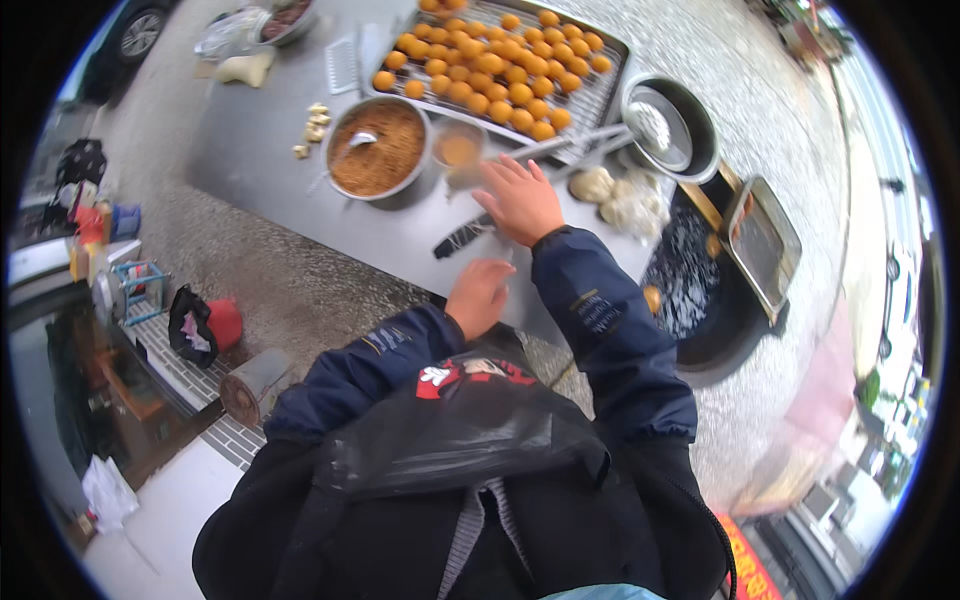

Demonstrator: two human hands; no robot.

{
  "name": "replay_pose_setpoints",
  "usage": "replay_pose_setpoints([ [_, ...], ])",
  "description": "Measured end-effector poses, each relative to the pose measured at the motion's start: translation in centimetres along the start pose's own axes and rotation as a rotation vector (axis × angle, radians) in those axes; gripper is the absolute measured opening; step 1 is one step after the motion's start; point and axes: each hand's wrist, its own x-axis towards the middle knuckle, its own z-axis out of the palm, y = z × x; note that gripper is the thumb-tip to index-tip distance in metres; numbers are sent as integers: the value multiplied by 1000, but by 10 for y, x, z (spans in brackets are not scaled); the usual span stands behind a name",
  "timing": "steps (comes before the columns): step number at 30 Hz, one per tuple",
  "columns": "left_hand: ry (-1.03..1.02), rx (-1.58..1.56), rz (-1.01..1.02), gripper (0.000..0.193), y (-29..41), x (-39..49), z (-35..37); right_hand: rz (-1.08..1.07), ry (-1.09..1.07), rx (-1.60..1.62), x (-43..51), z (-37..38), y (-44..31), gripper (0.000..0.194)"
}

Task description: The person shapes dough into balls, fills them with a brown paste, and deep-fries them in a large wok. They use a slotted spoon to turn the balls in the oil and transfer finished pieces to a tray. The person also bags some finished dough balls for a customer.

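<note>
My left hand hovers at the near edge of a steel table, its fingers apart and nothing seen in it. My right hand is spread over the table beside a black-handled tool, perhaps a knife, whose far end it hides. Beyond my hands stand a steel bowl of brown crumbly filling with a spoon in it, and a small clear bowl with orange-brown contents. Small dough pieces lie left of the bowl. Round orange balls cover a wire rack in a tray.
At right, a pan of dark oil holds a few frying pieces, with a steel tray across its rim. A pot with a strainer stands above it. Dough lumps and long metal utensil handles lie near my right hand.
</note>
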Motion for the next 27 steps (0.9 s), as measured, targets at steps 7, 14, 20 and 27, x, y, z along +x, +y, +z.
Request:
replay_pose_setpoints([
  [7,-246,90,155,52,23,35,63,153,-116,-32,-214,-48,84,45],
  [14,-453,64,260,57,37,52,96,291,-479,-184,-251,-55,79,51],
  [20,-288,-86,80,56,23,34,42,38,-16,-192,-150,22,100,69],
  [27,-165,-135,-27,56,32,51,49,-8,-272,-72,-166,44,13,60],
])
